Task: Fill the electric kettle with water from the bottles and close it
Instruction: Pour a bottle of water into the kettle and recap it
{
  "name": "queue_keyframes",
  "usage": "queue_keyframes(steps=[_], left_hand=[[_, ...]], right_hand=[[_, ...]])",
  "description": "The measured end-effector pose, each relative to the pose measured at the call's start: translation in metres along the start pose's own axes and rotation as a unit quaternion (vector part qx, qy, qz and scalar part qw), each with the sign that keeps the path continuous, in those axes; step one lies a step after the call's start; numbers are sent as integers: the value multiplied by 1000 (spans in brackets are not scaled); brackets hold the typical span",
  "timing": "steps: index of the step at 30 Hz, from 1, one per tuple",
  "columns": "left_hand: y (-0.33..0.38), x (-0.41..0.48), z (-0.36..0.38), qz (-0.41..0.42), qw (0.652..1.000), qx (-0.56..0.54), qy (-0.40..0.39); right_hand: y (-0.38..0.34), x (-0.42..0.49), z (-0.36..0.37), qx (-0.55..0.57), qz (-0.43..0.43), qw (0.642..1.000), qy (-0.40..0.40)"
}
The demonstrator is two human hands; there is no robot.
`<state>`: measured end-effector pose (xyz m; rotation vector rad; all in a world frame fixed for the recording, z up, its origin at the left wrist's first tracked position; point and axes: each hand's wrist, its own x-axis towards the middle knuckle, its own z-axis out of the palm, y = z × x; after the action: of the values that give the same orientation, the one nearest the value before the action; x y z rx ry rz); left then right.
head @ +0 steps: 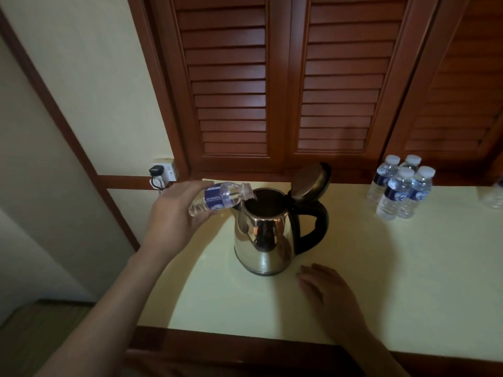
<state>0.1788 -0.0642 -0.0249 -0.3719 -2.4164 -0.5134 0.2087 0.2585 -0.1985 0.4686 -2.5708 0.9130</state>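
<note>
A steel electric kettle (265,238) with a black handle stands on the pale yellow table (394,268), its lid (310,183) hinged up and open. My left hand (174,213) grips a small clear water bottle (220,198) with a blue label, tipped on its side with its uncapped mouth over the kettle's opening. My right hand (326,289) rests flat on the table just in front of the kettle's right side, holding nothing.
Several capped water bottles (400,186) stand grouped at the back right, and part of another bottle (494,195) shows at the right edge. A wall socket with a black plug (160,171) is at the back left. Louvred wooden doors (283,77) rise behind the table.
</note>
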Motion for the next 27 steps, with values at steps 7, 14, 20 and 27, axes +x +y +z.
queue_keyframes(steps=[7,14,20,27], left_hand=[[-1,5,1,11,999,33,-13],[-1,4,4,17,999,44,-16],[-1,8,0,34,998,48,-10],[1,14,-2,50,997,63,-6]], right_hand=[[0,1,-1,-4,-12,1000,6],[-1,0,-1,-14,-11,1000,4],[-2,-1,-2,-12,-8,1000,5],[-6,-1,-5,-12,-6,1000,7]])
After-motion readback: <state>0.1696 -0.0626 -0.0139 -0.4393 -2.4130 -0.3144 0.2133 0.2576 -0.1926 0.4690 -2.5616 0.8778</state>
